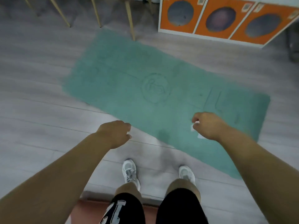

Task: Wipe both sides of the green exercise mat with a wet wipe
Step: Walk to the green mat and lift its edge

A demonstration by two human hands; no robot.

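The green exercise mat (145, 88) lies flat and unrolled on the grey floor, slanting from upper left to lower right, with a round logo near its middle. My right hand (207, 125) hovers over the mat's near right part and holds a crumpled white wet wipe (195, 128), bits of which show under the fingers. My left hand (114, 132) hangs above the mat's near edge with its fingers curled; nothing is visible in it. I stand at the mat's near long side, and my white shoes (130, 172) are on the floor just short of it.
Thin wooden chair legs (130, 18) stand at the mat's far end, one touching its corner. A white cabinet with orange panels and round dark openings (223, 18) stands at the back right. Grey plank flooring (32, 94) spreads to the left.
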